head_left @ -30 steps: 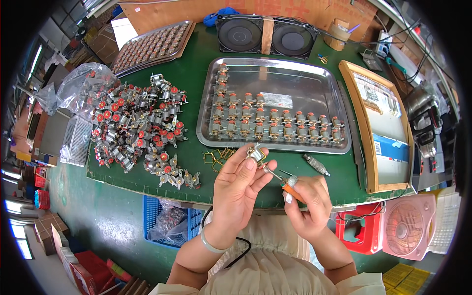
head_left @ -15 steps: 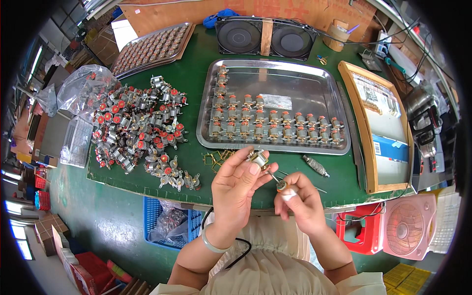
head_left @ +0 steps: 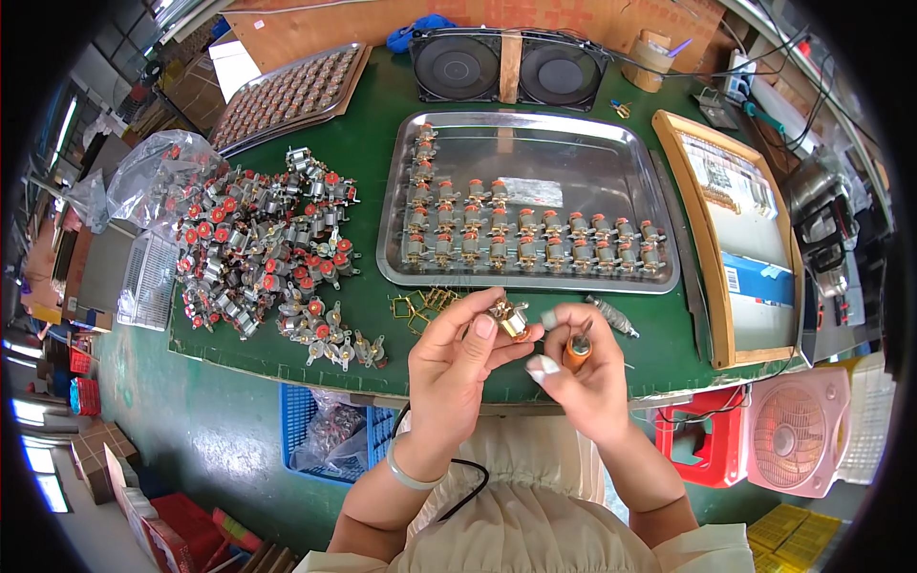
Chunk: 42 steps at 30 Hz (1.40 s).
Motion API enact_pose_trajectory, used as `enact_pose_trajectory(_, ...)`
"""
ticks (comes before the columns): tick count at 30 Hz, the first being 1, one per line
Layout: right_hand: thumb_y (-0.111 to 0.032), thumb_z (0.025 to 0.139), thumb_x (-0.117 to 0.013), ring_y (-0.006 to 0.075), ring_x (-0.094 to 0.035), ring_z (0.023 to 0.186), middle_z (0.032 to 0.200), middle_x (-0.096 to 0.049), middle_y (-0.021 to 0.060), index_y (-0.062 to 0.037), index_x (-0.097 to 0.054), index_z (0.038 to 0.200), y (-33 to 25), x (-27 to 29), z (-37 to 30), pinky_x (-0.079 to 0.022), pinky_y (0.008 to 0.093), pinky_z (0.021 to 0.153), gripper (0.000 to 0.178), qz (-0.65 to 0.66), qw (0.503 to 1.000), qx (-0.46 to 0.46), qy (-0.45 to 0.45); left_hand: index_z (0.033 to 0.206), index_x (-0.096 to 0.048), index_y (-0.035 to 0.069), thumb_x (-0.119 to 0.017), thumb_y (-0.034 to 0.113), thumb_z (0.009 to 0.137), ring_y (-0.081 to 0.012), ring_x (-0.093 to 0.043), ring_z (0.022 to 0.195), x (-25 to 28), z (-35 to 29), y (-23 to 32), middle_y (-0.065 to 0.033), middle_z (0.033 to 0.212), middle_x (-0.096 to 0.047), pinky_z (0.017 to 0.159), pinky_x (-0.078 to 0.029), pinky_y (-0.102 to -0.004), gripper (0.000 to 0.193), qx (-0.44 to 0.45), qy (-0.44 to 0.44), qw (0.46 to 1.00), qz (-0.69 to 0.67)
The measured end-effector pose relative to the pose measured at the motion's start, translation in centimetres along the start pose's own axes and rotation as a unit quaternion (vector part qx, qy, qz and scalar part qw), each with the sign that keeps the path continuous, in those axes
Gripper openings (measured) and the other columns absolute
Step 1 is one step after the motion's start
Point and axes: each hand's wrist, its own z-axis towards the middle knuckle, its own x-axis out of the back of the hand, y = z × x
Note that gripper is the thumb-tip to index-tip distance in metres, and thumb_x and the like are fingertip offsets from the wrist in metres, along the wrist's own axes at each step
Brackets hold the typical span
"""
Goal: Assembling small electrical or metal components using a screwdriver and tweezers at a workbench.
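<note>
Right now my left hand (head_left: 457, 358) pinches a small brass-and-metal motor part (head_left: 508, 318) at the fingertips, just below the steel tray (head_left: 535, 277) rim. My right hand (head_left: 583, 368) is closed on an orange-handled tool (head_left: 576, 351), tip near the part. Risk imo: the grip is thin, so a tool slip could flick the part off the counter (head_left: 382, 315) edge, or jab a fingertip.
</note>
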Motion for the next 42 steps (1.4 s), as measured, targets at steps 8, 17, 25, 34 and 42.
enact_pose_trajectory(8, 0.003, 0.074, -0.058, 0.0016, -0.034, 0.054, 0.060, -0.039, -0.0045, 0.0006, -0.050, 0.097, 1.4, -1.1, 0.4, -0.031, 0.0172, 0.047, 0.025, -0.093, 0.990, 0.104, 0.031, 0.097, -0.049, -0.003, -0.049, 0.007, 0.087, -0.0166, -0.059, 0.082, -0.3, -0.3, 0.0, -0.0096, 0.092, -0.058, 0.074, -0.051, -0.0306, 0.014, -0.076, 0.028, 0.990, 0.114)
enact_pose_trajectory(17, 0.000, 0.076, -0.052, 0.0032, -0.038, 0.053, 0.063, -0.048, -0.0019, 0.0014, -0.054, 0.093, -0.1, -1.6, 0.5, -0.033, 0.0186, 0.047, 0.018, -0.033, 0.998, 0.033, 0.043, 0.097, -0.049, -0.003, -0.051, 0.003, 0.085, -0.0100, -0.055, 0.078, -0.6, -0.3, -0.6, -0.0072, 0.091, -0.055, 0.068, -0.048, -0.0218, 0.013, -0.160, 0.030, 0.969, 0.188)
enact_pose_trajectory(25, -0.001, 0.076, -0.061, 0.0052, -0.042, 0.053, 0.066, -0.051, 0.0001, -0.0010, -0.053, 0.095, -0.3, -0.1, 0.7, -0.036, 0.0211, 0.045, 0.021, -0.155, 0.983, 0.095, 0.001, 0.096, -0.051, -0.002, -0.052, 0.004, 0.085, -0.0083, -0.052, 0.079, 0.2, -0.4, -0.8, -0.0059, 0.090, -0.055, 0.070, -0.043, -0.0207, 0.013, -0.146, 0.039, 0.966, 0.210)
enact_pose_trajectory(34, -0.011, 0.080, -0.062, 0.0047, -0.044, 0.055, 0.066, -0.052, 0.0005, 0.0013, -0.052, 0.095, -1.0, 0.5, 0.7, -0.034, 0.0195, 0.044, 0.022, 0.122, 0.981, -0.146, -0.040, 0.098, -0.051, -0.002, -0.051, 0.004, 0.086, -0.0098, -0.053, 0.083, 0.1, -0.3, -0.4, -0.0065, 0.092, -0.057, 0.075, -0.042, -0.0226, 0.014, -0.121, 0.007, 0.982, 0.148)
enact_pose_trajectory(42, -0.002, 0.066, -0.063, 0.0257, -0.054, 0.056, 0.082, -0.049, 0.0123, -0.0002, -0.051, 0.089, -2.4, 4.3, 0.3, -0.044, 0.0339, 0.048, 0.026, -0.574, 0.807, 0.126, -0.056, 0.093, -0.052, 0.000, -0.054, 0.005, 0.083, -0.0236, -0.055, 0.096, 1.2, 0.4, 0.7, -0.0130, 0.109, -0.048, 0.081, -0.049, -0.0356, 0.011, -0.043, -0.003, 0.998, 0.052)
